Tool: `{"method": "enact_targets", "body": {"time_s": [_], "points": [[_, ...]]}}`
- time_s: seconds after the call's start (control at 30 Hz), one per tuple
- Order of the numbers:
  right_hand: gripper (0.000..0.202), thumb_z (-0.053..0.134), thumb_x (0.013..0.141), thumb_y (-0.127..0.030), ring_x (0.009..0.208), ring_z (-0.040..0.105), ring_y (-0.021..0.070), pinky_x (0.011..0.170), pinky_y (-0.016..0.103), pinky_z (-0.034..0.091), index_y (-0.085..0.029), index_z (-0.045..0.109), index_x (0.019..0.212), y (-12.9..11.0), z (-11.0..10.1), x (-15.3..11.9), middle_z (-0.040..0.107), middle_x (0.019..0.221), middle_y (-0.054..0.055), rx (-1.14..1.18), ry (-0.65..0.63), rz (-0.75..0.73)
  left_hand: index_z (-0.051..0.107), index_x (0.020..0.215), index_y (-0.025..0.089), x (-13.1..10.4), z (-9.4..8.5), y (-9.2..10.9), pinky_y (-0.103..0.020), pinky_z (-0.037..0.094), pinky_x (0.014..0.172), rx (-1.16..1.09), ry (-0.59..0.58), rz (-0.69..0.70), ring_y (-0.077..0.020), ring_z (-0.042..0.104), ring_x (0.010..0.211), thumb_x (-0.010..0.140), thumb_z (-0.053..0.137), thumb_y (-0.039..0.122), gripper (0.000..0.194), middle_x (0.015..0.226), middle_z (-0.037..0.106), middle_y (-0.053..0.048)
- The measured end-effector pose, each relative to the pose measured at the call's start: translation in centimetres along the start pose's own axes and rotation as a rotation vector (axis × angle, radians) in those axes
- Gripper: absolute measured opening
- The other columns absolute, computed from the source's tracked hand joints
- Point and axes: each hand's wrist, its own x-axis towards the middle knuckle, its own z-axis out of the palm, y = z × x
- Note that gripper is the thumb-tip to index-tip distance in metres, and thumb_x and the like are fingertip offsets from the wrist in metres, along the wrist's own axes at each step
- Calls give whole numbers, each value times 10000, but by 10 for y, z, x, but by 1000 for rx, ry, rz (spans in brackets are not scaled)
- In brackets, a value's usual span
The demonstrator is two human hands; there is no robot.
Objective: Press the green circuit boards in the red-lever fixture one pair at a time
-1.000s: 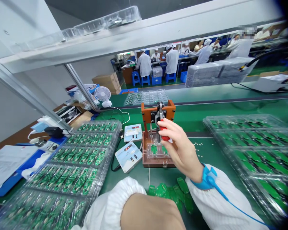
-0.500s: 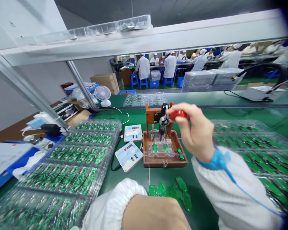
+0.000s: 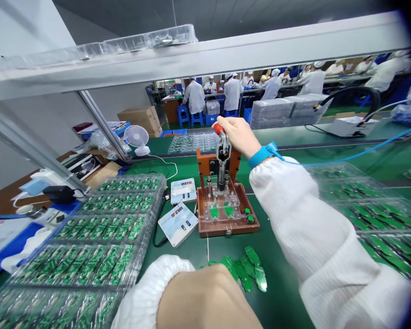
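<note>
My right hand is closed round the red handle of a metal toggle clamp, which now points upward. The clamp is mounted on an orange frame over a brown wooden test fixture. Under clear plastic in the fixture lie two small green circuit boards. Low in front, my left hand is beside a loose pile of green circuit boards. Only its back and wrist show; the fingers are hidden, so I cannot tell what they hold.
Trays of circuit boards stand at left, with more trays at right. Two meter boxes with red digits sit left of the fixture. A small white fan stands behind. A shelf crosses overhead. Co-workers sit farther back.
My right hand has moved up and away with the red handle, swinging the clamp lever upright. My left hand stays low by the loose boards. The view has shifted slightly to the right.
</note>
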Motion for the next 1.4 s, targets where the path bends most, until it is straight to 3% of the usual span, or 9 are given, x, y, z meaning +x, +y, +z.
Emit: {"method": "enact_targets", "body": {"time_s": [0.1, 0.27, 0.33, 0.47, 0.57, 0.7, 0.9, 1.1, 1.4], "points": [[229, 580, 949, -374, 814, 613, 204, 826, 342, 436, -191, 709, 999, 20, -9, -33, 670, 809, 15, -81, 144, -76, 524, 662, 231, -4, -9, -7, -265, 403, 455, 17, 218, 8, -120, 493, 479, 991, 603, 393, 376, 590, 476, 23], [250, 559, 964, -360, 839, 638, 218, 780, 363, 508, -186, 619, 1132, 80, -14, -123, 684, 925, 60, -184, 238, 5, 333, 631, 190, -18, -23, -63, -231, 243, 449, -36, 1173, -34, -80, 292, 439, 924, 610, 196, 403, 535, 308, 69], [198, 561, 970, -352, 845, 651, 237, 776, 385, 521, -192, 661, 1032, 97, -4, -161, 709, 904, 70, -219, 142, 5, 379, 604, 184, -28, -20, -97, -234, 290, 488, -25, 1317, -237, -92, 352, 483, 929, 580, 232, 385, 552, 356, 53], [231, 553, 993, -329, 1030, 639, 284, 884, 444, 511, -214, 735, 1076, 103, 21, -215, 741, 1070, 98, -286, -30, -44, 709, 820, 176, -44, 6, -150, -318, 473, 756, 327, 1049, -647, -204, 607, 843, 897, 636, 288, 154, 846, 656, -46], [272, 548, 1010, -338, 1124, 595, 324, 898, 476, 488, -204, 738, 1152, 97, 32, -229, 710, 1180, 134, -350, -84, -34, 744, 1136, 208, -43, 27, -165, -441, 445, 1009, 595, 852, -664, -279, 573, 1112, 916, 668, 332, 265, 1116, 639, -91], [249, 566, 1006, -317, 1180, 564, 345, 939, 500, 463, -191, 731, 1145, 93, 35, -228, 684, 1221, 149, -374, -127, -9, 703, 1256, 241, -35, 38, -167, -502, 413, 1074, 750, 716, -684, -316, 502, 1232, 954, 649, 308, 314, 1274, 566, -119], [197, 591, 974, -299, 1236, 571, 323, 1068, 523, 420, -226, 695, 1126, 91, 27, -225, 692, 1258, 109, -103, -163, 114, 695, 1206, 249, -35, 40, -164, -477, 400, 1067, 651, 798, -623, -289, 527, 1206, 983, 605, 259, 240, 1211, 636, -90], [275, 639, 929, -426, 811, 722, 204, 755, 330, 592, -209, 693, 1090, 94, 13, -239, 763, 915, 52, 267, -254, 306, 659, 1091, 221, -44, 56, -162, -440, 447, 967, 423, 992, -685, -252, 637, 983, 931, 674, 329, 194, 945, 700, -56], [219, 744, 843, -372, 697, 685, 149, 678, 261, 552, -198, 758, 974, 71, 15, -249, 741, 772, 1, 405, -246, 416, 624, 945, 227, -44, 66, -154, -377, 595, 780, 400, 886, -605, -265, 708, 933, 929, 629, 506, 279, 897, 712, -79]]}}
